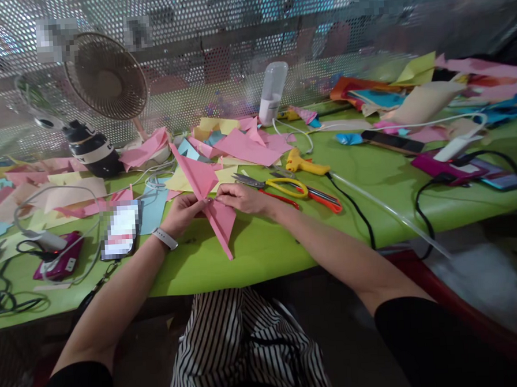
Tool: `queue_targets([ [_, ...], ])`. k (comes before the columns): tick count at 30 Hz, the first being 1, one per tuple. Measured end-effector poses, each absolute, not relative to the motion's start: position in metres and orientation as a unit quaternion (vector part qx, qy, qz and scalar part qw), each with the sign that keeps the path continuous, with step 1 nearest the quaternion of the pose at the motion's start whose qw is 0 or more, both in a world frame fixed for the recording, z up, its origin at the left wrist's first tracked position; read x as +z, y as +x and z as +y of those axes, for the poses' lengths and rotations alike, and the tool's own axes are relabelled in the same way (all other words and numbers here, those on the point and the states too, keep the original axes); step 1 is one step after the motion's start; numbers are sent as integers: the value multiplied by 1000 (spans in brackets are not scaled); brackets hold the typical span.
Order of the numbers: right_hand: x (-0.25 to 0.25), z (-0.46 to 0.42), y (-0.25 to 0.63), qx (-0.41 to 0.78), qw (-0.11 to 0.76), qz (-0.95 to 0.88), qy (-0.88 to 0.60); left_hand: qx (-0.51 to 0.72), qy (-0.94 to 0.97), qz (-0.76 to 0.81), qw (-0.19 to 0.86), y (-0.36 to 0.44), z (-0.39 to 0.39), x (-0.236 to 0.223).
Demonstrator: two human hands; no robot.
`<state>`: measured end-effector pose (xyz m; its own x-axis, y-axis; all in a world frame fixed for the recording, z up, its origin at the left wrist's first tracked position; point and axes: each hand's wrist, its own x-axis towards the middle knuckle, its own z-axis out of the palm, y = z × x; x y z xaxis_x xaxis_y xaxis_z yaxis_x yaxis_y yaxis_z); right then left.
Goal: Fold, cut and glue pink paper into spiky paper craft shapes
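A folded sheet of pink paper [220, 221] stretches diagonally between my hands, just above the front of the green table. My left hand [185, 213] pinches it near the middle from the left side. From the right, my right hand [244, 199] grips the same paper with thumb and fingertips, close to the left thumb. Right of my right hand lie yellow-handled scissors [287, 186], with red-orange handled scissors [323, 200] partly under them. A yellow glue gun [304, 163] rests just behind these tools.
Coloured paper pieces [250, 149] pile up along the back. A fan [107, 77] and a black bottle [92, 150] stand at back left. A phone [119, 229] and a purple power strip [62, 258] lie left, with loose cables. Another purple power strip [450, 169] sits right.
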<state>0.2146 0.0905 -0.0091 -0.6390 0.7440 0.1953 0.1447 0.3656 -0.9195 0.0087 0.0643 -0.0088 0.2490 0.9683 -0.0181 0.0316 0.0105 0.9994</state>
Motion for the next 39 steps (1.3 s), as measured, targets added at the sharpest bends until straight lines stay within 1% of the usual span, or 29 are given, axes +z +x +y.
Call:
queue_targets([
  [4,-3,95,222,509,299,-754,-290,432,562,437,553,6,67,-8],
  [7,3,100,234,552,293,-721,-299,453,548,429,557,2,68,-6],
  [10,8,102,243,580,310,-679,-325,481,535,431,545,0,69,-3],
  [14,5,97,235,550,322,-692,-339,462,555,439,535,3,66,-3],
  [19,-8,91,213,479,347,-747,-305,430,577,442,536,7,66,-8],
  [26,-9,93,219,499,317,-752,-293,407,551,448,574,5,66,-6],
  [30,-6,91,222,503,324,-742,-303,413,526,433,604,3,65,-2],
  [34,-4,89,222,504,332,-731,-317,413,551,434,582,2,66,1],
  [39,-5,89,216,509,340,-726,-313,365,593,414,586,4,63,2],
])
